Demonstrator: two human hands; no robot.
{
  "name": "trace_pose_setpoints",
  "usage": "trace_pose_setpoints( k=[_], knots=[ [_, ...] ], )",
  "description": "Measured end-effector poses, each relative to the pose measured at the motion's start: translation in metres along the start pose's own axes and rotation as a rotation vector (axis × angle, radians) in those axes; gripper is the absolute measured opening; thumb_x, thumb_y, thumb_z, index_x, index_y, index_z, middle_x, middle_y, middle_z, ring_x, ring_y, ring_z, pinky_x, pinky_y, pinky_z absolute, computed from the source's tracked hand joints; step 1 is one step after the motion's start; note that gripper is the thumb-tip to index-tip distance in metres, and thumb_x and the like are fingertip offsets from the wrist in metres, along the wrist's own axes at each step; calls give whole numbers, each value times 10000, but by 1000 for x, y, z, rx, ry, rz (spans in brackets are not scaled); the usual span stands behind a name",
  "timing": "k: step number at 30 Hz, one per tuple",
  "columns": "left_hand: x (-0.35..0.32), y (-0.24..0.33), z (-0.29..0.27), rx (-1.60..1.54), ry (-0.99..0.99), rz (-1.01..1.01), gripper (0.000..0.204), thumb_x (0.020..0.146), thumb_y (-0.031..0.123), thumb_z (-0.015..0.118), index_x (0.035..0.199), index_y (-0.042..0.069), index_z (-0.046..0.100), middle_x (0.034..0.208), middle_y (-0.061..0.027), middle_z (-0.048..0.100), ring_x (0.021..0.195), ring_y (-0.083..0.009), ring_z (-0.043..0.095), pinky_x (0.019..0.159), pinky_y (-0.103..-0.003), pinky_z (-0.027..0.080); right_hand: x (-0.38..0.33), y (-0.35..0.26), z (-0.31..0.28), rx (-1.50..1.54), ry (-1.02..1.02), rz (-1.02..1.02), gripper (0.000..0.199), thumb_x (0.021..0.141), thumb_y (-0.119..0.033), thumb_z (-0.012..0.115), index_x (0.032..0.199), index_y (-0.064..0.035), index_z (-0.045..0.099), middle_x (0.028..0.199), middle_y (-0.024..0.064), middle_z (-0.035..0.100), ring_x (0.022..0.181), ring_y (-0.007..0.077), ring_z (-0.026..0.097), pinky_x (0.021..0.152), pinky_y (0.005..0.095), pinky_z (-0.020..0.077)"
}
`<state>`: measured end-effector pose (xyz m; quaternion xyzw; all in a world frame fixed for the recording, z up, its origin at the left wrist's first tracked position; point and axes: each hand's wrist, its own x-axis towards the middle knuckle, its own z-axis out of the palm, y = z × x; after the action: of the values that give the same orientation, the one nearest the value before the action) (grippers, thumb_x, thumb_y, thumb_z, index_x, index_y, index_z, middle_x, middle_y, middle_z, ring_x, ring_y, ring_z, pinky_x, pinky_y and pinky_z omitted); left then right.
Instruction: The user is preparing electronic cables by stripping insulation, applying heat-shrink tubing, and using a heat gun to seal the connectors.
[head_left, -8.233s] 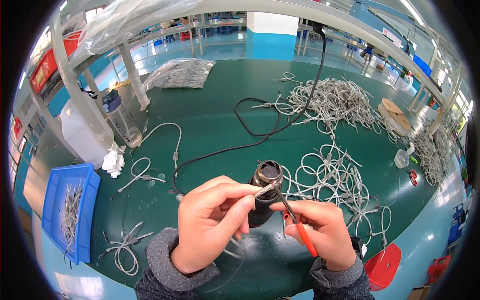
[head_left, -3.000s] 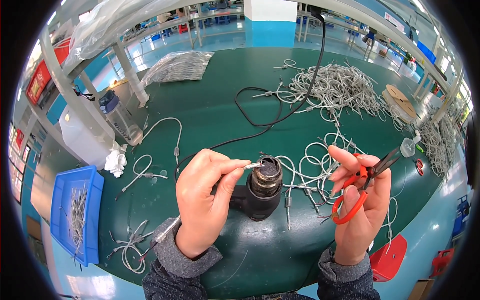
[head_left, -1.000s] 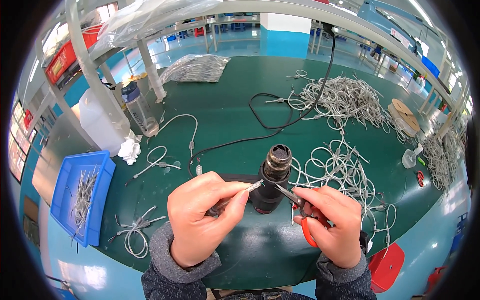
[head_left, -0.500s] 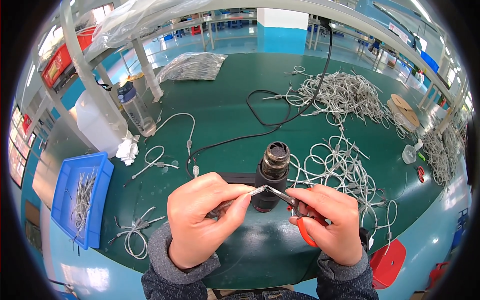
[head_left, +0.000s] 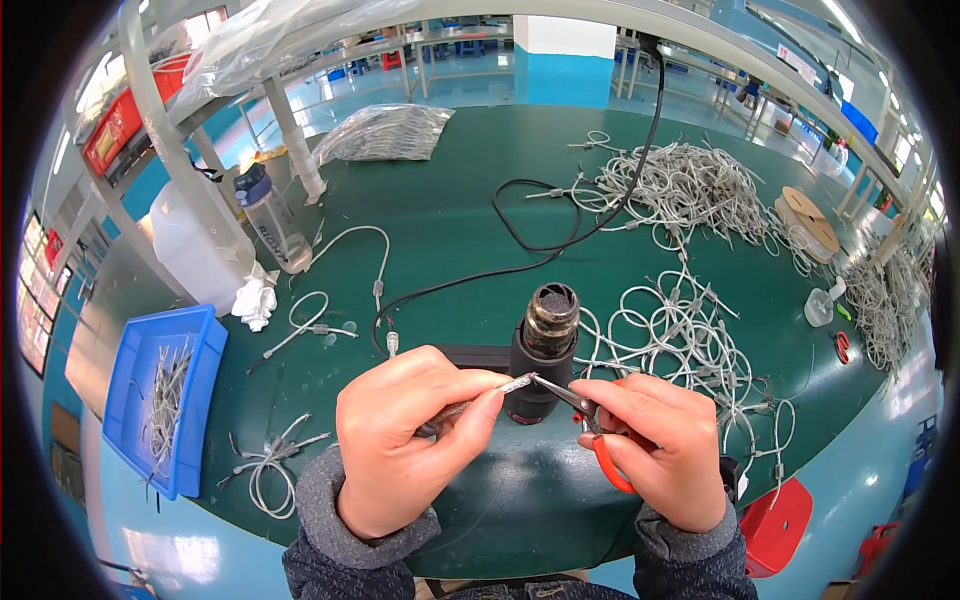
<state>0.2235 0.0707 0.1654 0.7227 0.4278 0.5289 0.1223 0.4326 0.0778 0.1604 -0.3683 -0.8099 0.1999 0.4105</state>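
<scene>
My left hand (head_left: 415,430) pinches a grey cable (head_left: 513,385) between thumb and fingers, its stripped end pointing right. In my right hand (head_left: 655,440) is a pair of red-handled scissors (head_left: 562,390), closed fingers round the handles. Their narrow blade tips meet at the cable's end, in front of a black heat gun (head_left: 540,355). That heat gun stands upright on the green table, its metal nozzle pointing up. Most of the cable in my left hand is hidden by the palm.
Tangled grey cables (head_left: 690,360) lie to the right, with a larger heap (head_left: 690,190) behind. A blue tray (head_left: 205,400) of cable pieces sits left, near a water bottle (head_left: 272,225). A black cord (head_left: 470,272) crosses the table. A cable spool (head_left: 808,222) stands far right.
The scissor blades, slightly apart before, are now closed together at the cable's tip. Both hands have barely shifted.
</scene>
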Motion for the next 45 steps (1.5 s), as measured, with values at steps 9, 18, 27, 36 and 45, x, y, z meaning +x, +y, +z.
trace_pose_setpoints(
  k=[9, 18, 27, 36, 45],
  knots=[
    [-2, 5, 4, -3, 26, -50, 133, 695, -42, 664, 818, -2, 690, 603, -37, 556, 510, -100, 490, 454, -224, 333, 0, -5, -1, 6, -1, 38, 400, 606, 50, 690, 1002, -3, 667, 620, 48, 525, 539, 135, 512, 492, 252, 404],
    [-2, -3, 7, -89, 56, -52, 173, 710, -56, 680, 870, 6, 696, 624, -44, 545, 505, -103, 479, 449, -231, 347, 3, -10, -4, 90, 25, 129, 396, 585, 76, 655, 973, 2, 657, 680, 42, 532, 539, 102, 449, 489, 226, 346],
    [18, -24, 16, 277, 214, 144, 138, 748, -41, 671, 879, 4, 678, 704, -58, 532, 579, -152, 502, 494, -260, 378, 2, 2, -19, -5, 74, 91, 391, 635, 62, 646, 1021, 6, 621, 710, 54, 524, 555, 120, 456, 495, 248, 372],
    [27, -46, 36, 179, 238, 172, 169, 717, -35, 700, 874, 21, 674, 708, -55, 518, 616, -170, 500, 514, -280, 383, 2, 7, -23, -3, 166, 137, 408, 600, 82, 622, 1002, 13, 633, 694, 36, 507, 526, 94, 382, 495, 238, 348],
    [31, -49, 41, 177, 220, 184, 194, 696, -49, 711, 871, 28, 678, 697, -49, 516, 616, -163, 500, 509, -272, 374, 7, 11, -22, -46, 183, 137, 417, 599, 76, 590, 1009, 14, 636, 695, 37, 507, 513, 86, 372, 483, 239, 344]
  ],
)
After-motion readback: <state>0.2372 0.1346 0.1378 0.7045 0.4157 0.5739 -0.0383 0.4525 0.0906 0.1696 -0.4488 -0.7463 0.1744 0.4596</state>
